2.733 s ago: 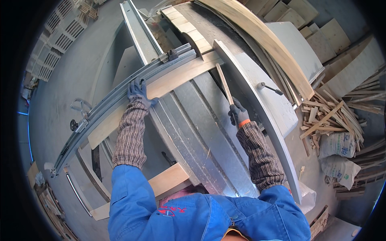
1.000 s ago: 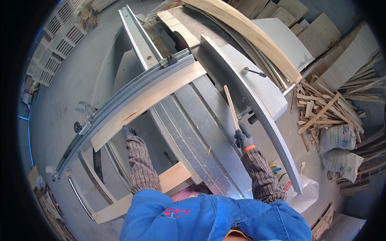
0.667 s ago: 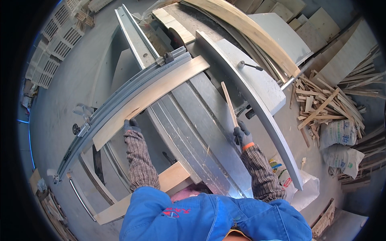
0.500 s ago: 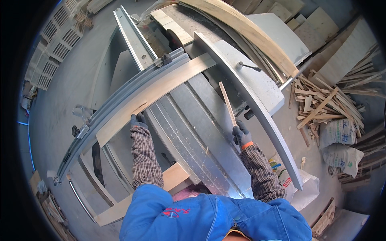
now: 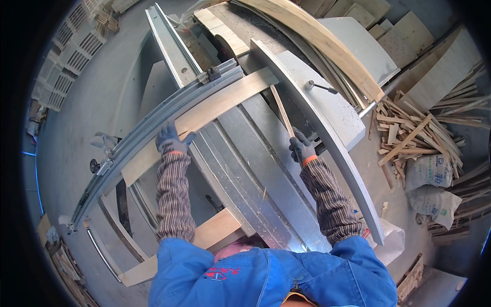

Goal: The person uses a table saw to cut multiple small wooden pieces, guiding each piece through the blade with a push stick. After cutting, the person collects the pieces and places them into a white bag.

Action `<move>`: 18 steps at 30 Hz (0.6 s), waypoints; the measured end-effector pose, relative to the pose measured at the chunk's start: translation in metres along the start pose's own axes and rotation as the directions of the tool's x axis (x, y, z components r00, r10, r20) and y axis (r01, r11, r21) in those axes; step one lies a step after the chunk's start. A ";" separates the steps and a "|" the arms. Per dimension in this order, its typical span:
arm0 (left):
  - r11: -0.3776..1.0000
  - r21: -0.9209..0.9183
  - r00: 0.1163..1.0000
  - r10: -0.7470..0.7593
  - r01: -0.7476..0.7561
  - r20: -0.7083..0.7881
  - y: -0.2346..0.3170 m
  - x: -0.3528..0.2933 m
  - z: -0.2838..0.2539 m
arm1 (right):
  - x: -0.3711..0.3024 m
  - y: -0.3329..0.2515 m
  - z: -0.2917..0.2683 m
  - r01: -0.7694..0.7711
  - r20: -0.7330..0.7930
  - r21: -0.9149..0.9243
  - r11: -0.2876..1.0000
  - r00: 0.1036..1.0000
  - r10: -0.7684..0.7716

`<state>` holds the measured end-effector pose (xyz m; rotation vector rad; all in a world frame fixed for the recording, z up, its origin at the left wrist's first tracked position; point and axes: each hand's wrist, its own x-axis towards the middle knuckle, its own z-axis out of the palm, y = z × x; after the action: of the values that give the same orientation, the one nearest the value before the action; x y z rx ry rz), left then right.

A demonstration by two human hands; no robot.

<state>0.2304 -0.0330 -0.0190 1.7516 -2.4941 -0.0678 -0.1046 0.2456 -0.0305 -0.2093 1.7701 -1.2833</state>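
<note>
A long pale wooden board [image 5: 220,106] lies across the grey metal saw table [image 5: 255,148], along the ridged crosscut fence [image 5: 153,126]. My left hand [image 5: 171,139], in a grey glove, rests on top of the board with thumb and fingers spread. In my right hand [image 5: 303,146], also gloved, is a thin wooden stick [image 5: 281,110], gripped at its near end. The stick's far tip is at the board's right end, close to the long rip fence [image 5: 327,128]. Part of a dark round saw blade [image 5: 223,49] shows beyond the board.
Another board [image 5: 220,228] lies close in front of my body. A black-handled lever [image 5: 322,87] stands right of the rip fence. Wood offcuts [image 5: 409,128] and white sacks [image 5: 429,171] are heaped on the right; a large curved plank [image 5: 317,38] lies at the back.
My left hand has moved from the board's near edge up onto its top. My right hand has carried the stick forward and slightly left, bringing its tip to the board's end.
</note>
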 end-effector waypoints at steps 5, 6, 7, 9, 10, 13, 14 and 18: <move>0.937 0.335 0.944 -0.020 -0.097 0.330 0.046 0.044 -0.039 | 0.018 -0.009 0.009 -0.013 0.014 0.009 1.000 1.000 0.013; 0.934 0.341 0.921 -0.036 -0.107 0.387 0.048 0.049 -0.038 | 0.019 -0.008 0.011 -0.009 0.021 0.011 1.000 1.000 0.009; 0.934 0.338 0.922 -0.024 -0.117 0.385 0.050 0.050 -0.038 | 0.020 -0.007 0.012 -0.008 0.024 0.017 1.000 1.000 0.008; 0.933 0.333 0.925 -0.002 -0.135 0.381 0.054 0.053 -0.038 | 0.023 -0.009 0.009 0.000 -0.006 0.029 1.000 1.000 0.000; 0.929 0.345 0.930 0.001 -0.137 0.366 0.052 0.054 -0.036 | 0.023 -0.009 0.009 0.008 -0.013 0.035 0.999 1.000 -0.008; 0.921 0.366 0.940 0.001 -0.134 0.342 0.052 0.055 -0.034 | 0.027 -0.008 0.012 0.020 -0.022 0.042 0.999 1.000 -0.019; 0.922 0.365 0.938 -0.004 -0.130 0.346 0.055 0.054 -0.037 | 0.029 -0.007 0.012 0.026 -0.018 0.049 0.998 1.000 -0.025; 0.930 0.347 0.935 -0.008 -0.124 0.355 0.051 0.061 -0.036 | 0.037 -0.004 0.017 0.049 -0.020 0.047 0.998 0.999 -0.048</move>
<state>0.1656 -0.0726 0.0242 1.9428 -2.9770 0.1060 -0.1146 0.2103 -0.0484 -0.2153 1.7577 -1.3646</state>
